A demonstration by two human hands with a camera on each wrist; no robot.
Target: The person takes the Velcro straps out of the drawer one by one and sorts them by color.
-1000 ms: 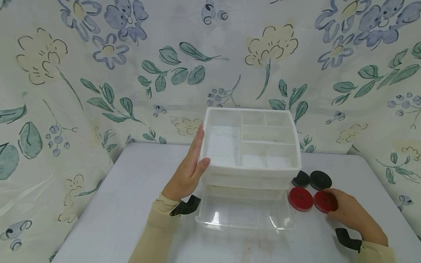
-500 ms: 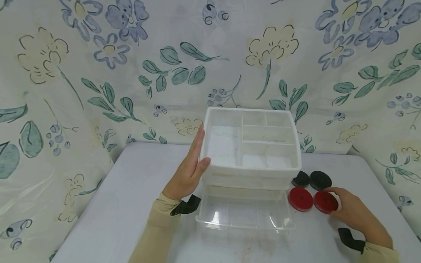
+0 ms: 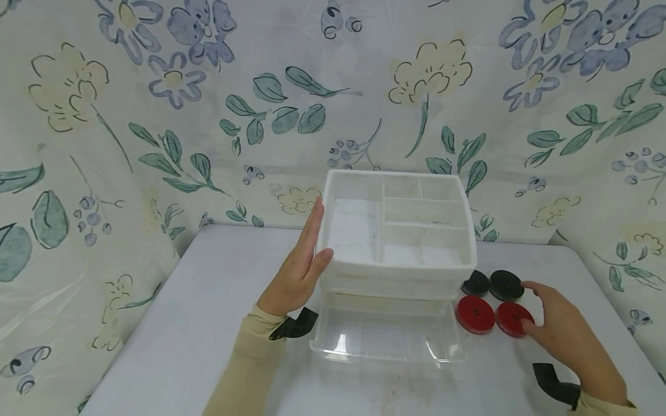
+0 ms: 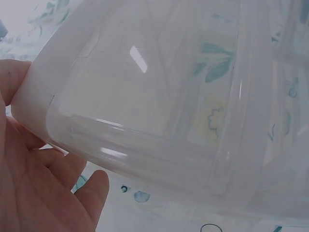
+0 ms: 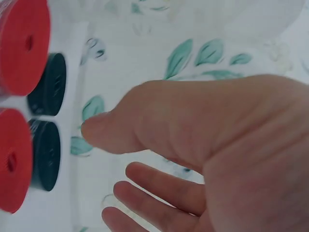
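A white plastic organizer box (image 3: 398, 283) has a divided open top, and its clear drawer (image 3: 387, 332) is pulled out at the front. My left hand (image 3: 293, 274) rests against its left side, fingers straight along the wall and thumb at the front corner. In the left wrist view the left hand (image 4: 46, 179) lies beside the box's wall. My right hand (image 3: 567, 332) is spread beside the discs, index fingertip at a black disc (image 3: 506, 285) and thumb at the right red disc (image 3: 512, 319). Nothing is between the fingers of the right hand (image 5: 193, 145) in its wrist view.
To the left of the right red disc lies another red disc (image 3: 476, 315). Behind that is a second black disc (image 3: 476, 283), partly hidden by the box. A white table (image 3: 208, 323) bears everything, with a floral-patterned sheet (image 3: 364, 86) behind it and at the sides.
My right hand has loosened from around the right red disc, and its index finger has moved away from me to the black disc. The left hand and box stay put.
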